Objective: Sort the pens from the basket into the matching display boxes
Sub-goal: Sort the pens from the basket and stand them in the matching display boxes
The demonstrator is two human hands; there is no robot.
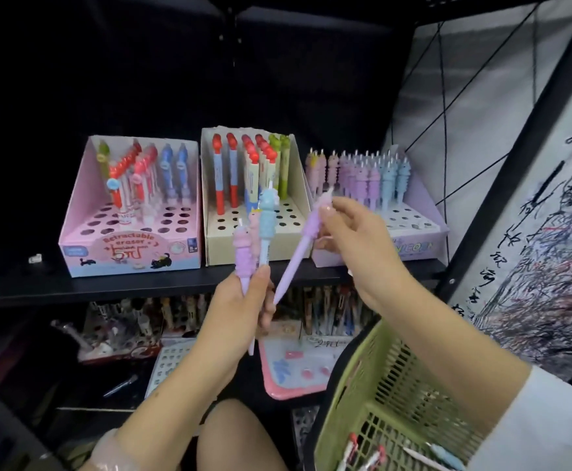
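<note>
Pens with soft unicorn tops are the thing in hand, and I place everything from the unicorn box (pixel 410 246), the pale purple one at the right end of the shelf (pixel 141 283). Far left of it stands the pink box (pixel 128 249) of eraser pens, and just left of it the cream box (pixel 257 243) with red and green ones. In front of the cream box the left hand (pixel 240 304) grips a bundle (pixel 255 246) of three pens upright, purple, pink and blue, with fingers curled round the barrels. Just before the unicorn box the right hand (pixel 356 239) pinches a single purple pen (pixel 303 243) near its top, tip slanting down to the left. Below it, at lower right, the green basket (pixel 396 402) holds more pens. I judge two risks: the bundle is held low on thin barrels, so one pen may slip out, and the holes in the unicorn box are small, so a slanted tip may miss or knock the neighbours. The pens look slim and smooth, with rubbery ridged heads and a little white horn.
</note>
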